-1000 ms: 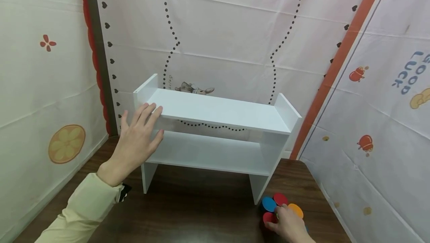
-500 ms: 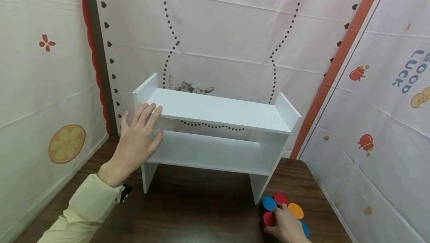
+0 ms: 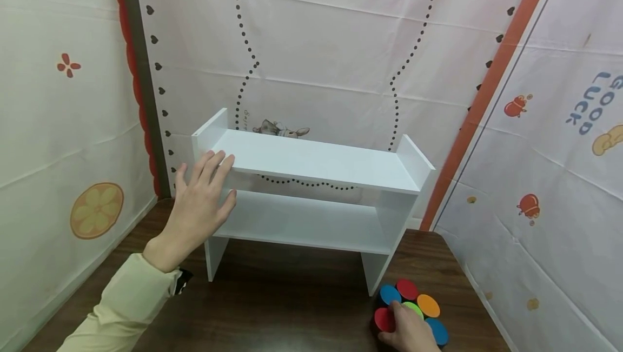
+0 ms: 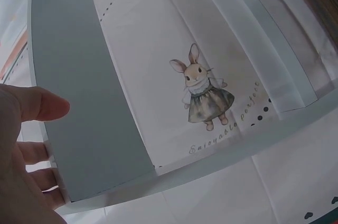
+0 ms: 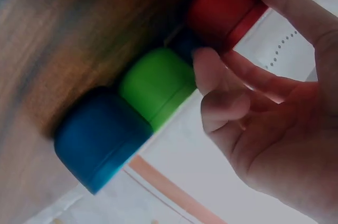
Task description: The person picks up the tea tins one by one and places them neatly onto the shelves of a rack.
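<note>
A white two-tier shelf [image 3: 302, 222] stands on the dark wooden table. My left hand [image 3: 197, 200] rests at the left end of its top board, fingers spread over the front edge and thumb lower down. In the left wrist view the thumb [image 4: 45, 103] lies across the board's grey face, while the other fingertips are hidden past its edge. At lower right, my right hand [image 3: 409, 327] holds a red round-topped container [image 3: 384, 320] between thumb and fingers. Beside it are a green container [image 5: 158, 89] and a blue one [image 5: 103, 134], both apart from the grip.
More round containers stand by the shelf's right foot: a blue one [image 3: 390, 294], a red one [image 3: 406, 289] and an orange one [image 3: 429, 305]. Printed cloth walls [image 3: 321, 71] enclose the table at the back and both sides.
My right hand has shifted slightly left with the red container, drawing it away from the others. More of the green and right-hand blue containers now shows. My left hand has stayed on the shelf.
</note>
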Tool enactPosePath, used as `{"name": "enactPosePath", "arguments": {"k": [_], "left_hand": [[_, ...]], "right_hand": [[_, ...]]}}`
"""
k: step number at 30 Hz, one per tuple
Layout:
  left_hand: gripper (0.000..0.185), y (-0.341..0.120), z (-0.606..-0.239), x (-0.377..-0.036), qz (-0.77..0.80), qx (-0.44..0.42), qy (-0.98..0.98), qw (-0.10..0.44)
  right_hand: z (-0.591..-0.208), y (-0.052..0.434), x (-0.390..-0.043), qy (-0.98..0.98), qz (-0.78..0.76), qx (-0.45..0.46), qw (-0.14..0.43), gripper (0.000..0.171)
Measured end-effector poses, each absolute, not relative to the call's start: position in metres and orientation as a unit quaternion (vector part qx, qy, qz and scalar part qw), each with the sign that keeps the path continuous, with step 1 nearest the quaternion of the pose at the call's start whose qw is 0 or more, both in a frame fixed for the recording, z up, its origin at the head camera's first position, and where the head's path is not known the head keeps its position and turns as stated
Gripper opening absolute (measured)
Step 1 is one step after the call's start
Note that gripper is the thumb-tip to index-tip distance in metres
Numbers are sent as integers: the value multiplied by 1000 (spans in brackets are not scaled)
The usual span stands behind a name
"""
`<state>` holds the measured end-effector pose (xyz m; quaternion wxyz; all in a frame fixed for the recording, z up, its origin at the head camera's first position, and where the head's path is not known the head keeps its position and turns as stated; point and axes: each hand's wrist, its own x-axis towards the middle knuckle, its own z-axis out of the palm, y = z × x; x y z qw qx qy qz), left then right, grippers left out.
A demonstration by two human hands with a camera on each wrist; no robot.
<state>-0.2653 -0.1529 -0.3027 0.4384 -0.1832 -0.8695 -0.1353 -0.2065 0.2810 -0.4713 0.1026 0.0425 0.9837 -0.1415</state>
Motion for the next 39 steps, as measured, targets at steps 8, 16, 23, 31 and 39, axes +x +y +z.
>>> {"name": "enactPosePath", "arguments": {"k": [8, 16, 23, 31, 39], "left_hand": [[64, -154, -305, -267, -133, -184, -869, 440], [65, -154, -305, -266, -131, -184, -869, 441], [67, -153, -306, -267, -134, -186, -865, 445], [68, -153, -306, -267, -132, -185, -868, 442], [71, -154, -307, -268, -134, -186, -866, 444]], "right_hand": [[-479, 282, -209, 976, -192, 24, 96, 61], [-479, 276, -210, 963, -252, -21, 90, 59], [-463, 260, -209, 960, -267, -49, 68, 59], [-437, 240, -208, 953, -286, -97, 24, 61], [-413, 224, -210, 945, -287, -152, -35, 58]]}}
